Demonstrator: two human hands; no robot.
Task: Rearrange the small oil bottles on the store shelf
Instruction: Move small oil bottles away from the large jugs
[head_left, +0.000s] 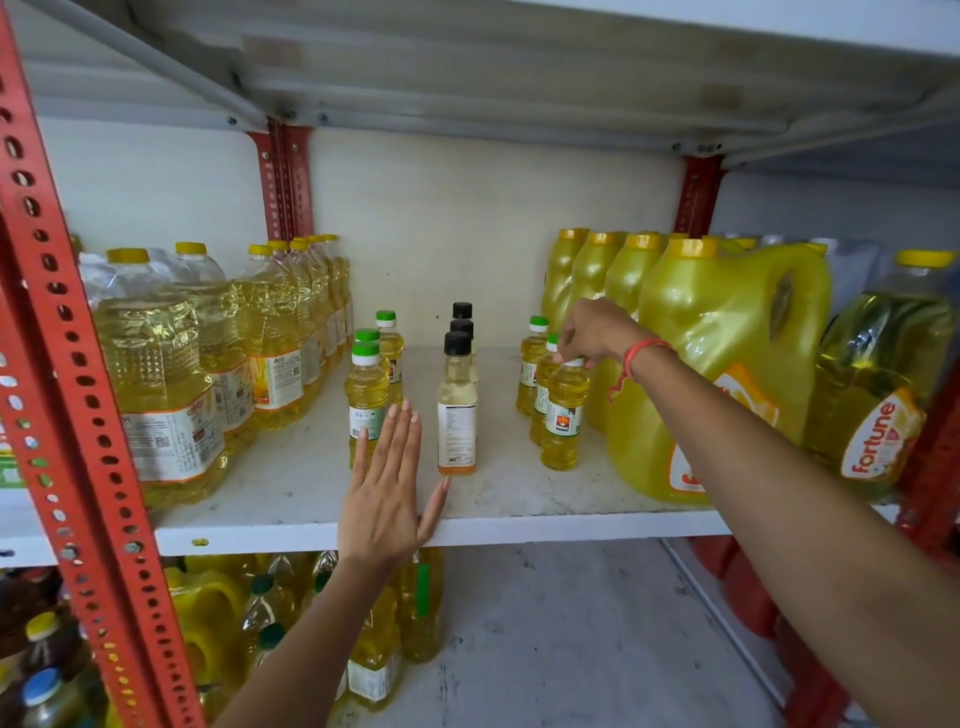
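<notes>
Small oil bottles stand in three short rows on the white shelf (291, 483). On the left, three green-capped yellow bottles (368, 395) line up front to back. In the middle stand three black-capped bottles (457, 410). On the right are three more green-capped bottles; my right hand (592, 332) grips the cap of the front one (563, 421) from above. My left hand (387, 488) is flat and open with fingers spread, hovering in front of the left row, near the shelf's front edge, holding nothing.
Large clear oil bottles (161, 374) fill the shelf's left side. Big yellow jugs (711, 364) and a Fortune bottle (878, 395) crowd the right. A red perforated upright (78, 415) stands at front left. More oil bottles (374, 649) sit on the lower shelf.
</notes>
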